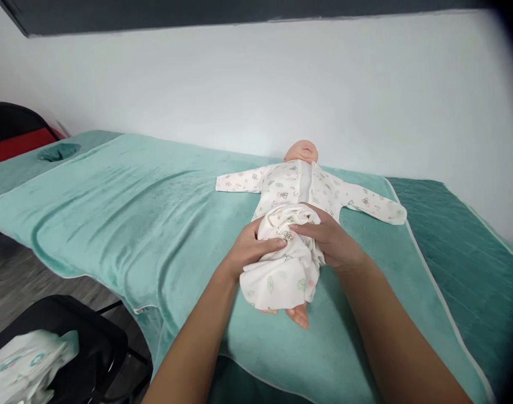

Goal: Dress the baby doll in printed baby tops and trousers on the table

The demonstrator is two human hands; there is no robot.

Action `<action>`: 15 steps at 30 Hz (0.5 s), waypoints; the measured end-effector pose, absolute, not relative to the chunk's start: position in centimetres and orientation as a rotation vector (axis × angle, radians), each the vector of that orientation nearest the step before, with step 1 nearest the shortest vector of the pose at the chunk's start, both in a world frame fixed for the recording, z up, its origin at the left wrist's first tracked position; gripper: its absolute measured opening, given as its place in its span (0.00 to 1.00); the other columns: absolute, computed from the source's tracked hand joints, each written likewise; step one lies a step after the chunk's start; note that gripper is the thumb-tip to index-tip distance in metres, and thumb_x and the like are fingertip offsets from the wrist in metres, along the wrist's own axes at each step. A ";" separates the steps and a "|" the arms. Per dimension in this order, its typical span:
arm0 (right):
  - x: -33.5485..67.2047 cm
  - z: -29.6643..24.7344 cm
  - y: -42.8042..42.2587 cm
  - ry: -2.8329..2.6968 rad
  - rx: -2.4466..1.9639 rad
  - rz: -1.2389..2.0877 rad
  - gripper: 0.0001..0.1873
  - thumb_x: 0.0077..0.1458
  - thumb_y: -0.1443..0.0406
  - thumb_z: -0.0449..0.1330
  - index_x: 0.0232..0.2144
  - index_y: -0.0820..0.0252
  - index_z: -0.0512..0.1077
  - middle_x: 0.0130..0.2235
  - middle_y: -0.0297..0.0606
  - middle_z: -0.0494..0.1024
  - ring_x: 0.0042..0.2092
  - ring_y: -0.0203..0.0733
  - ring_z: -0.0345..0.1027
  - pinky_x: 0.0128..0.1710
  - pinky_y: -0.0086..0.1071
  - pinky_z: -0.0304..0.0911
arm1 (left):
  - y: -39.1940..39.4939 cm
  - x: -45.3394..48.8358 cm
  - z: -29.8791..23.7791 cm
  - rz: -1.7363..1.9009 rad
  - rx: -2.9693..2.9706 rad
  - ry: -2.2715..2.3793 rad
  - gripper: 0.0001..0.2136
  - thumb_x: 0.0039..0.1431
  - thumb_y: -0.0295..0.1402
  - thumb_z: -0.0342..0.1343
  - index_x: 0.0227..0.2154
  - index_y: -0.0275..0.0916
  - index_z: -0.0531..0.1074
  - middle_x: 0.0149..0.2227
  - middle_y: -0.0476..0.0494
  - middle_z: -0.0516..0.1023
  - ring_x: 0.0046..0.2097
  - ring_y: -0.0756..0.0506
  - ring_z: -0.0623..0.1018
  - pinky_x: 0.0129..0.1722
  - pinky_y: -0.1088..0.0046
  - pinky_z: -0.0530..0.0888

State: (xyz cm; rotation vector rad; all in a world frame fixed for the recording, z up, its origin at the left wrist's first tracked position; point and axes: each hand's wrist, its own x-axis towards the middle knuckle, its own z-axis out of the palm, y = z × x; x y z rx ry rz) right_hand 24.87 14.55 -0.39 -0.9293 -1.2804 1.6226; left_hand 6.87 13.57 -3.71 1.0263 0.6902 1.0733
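Note:
A baby doll (301, 151) lies on its back on a light green towel-like sheet, head toward the wall. It wears a white printed long-sleeved top (281, 182), sleeves spread to both sides. Over its legs are bunched white printed baby pants (281, 275), with the doll's feet (298, 316) showing below the cloth. My left hand (256, 245) grips the gathered cloth on the left side, thumb on top. On the right side, my right hand (326, 235) pinches the same cloth near its upper edge. Fingers under the fabric are hidden.
The light green sheet (125, 196) covers a padded table with a face hole (59, 151) at the left end. A white wall (197, 84) runs along the far side. At lower left, a black chair (96, 348) holds a white diaper package (24, 359).

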 end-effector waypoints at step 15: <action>25.1 0.8 14.3 -1.828 -0.976 1.615 0.24 0.47 0.59 0.70 0.48 0.56 0.76 0.40 0.35 0.80 0.44 0.47 0.73 0.44 0.37 0.66 | 13.6 6.8 -4.1 1.234 0.766 0.609 0.18 0.52 0.36 0.64 0.46 0.34 0.75 0.37 0.41 0.81 0.36 0.41 0.81 0.38 0.67 0.75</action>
